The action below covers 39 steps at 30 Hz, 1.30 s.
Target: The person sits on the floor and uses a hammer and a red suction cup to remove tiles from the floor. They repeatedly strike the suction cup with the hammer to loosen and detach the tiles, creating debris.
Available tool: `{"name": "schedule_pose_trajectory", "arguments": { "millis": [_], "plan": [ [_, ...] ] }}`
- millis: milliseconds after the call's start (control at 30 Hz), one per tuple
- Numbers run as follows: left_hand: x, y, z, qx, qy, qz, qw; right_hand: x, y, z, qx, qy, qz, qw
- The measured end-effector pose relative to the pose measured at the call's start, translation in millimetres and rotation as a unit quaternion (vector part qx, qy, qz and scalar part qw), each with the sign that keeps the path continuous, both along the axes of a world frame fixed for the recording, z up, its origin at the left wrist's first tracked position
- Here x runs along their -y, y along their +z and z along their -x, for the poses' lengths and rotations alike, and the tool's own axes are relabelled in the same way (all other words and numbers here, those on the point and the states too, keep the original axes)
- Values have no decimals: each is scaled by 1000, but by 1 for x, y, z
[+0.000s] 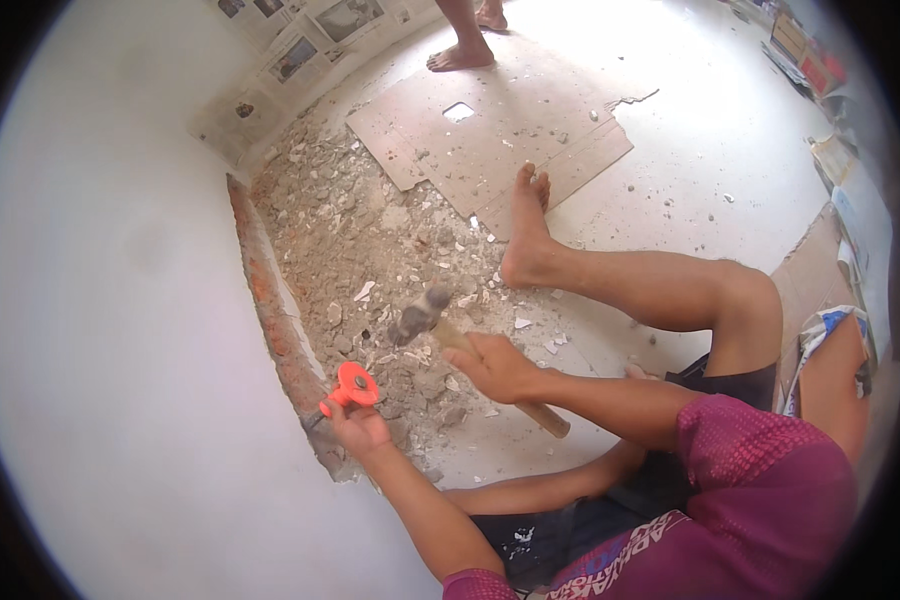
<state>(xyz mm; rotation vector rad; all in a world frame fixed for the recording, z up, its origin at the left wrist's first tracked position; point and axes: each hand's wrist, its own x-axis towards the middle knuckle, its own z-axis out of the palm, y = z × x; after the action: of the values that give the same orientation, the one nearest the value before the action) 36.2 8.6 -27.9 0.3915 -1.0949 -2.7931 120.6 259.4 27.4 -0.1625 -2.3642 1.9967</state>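
My left hand is closed round a chisel with an orange hand guard. Its metal shaft points at the broken strip low on the white wall, where red brick shows; whether the tip touches is hard to make out. My right hand grips the wooden handle of a hammer. The hammer's head, slightly blurred, is raised to the right of the chisel's struck end and apart from it. Rubble lies on the floor beneath and beyond both hands.
A torn cardboard sheet with a hole lies beyond the rubble. Another person's bare foot stands at its far edge. My own bare foot rests by the sheet. Newspaper covers the far wall's base. Boxes and papers line the right side.
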Motion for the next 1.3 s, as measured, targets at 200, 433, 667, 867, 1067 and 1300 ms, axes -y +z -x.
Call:
{"name": "schedule_pose_trajectory", "arguments": {
  "millis": [200,433,667,867,1067,1300],
  "plan": [
    [-22,-20,-30,62,-46,5,997,-59,22,-18,51,-128,138,981],
    [-24,14,-35,90,8,62,994,-66,5,-25,34,-159,171,972],
    [-10,27,-17,71,15,82,994,-56,-3,-23,22,-114,168,979],
    [14,44,5,6,13,46,999,-48,11,-23,23,-101,156,982],
    [24,49,9,-17,23,-27,999,-44,57,-10,-189,-97,193,958],
    [8,55,6,-14,28,-62,998,44,67,24,-347,-117,263,892]
  ]
}}
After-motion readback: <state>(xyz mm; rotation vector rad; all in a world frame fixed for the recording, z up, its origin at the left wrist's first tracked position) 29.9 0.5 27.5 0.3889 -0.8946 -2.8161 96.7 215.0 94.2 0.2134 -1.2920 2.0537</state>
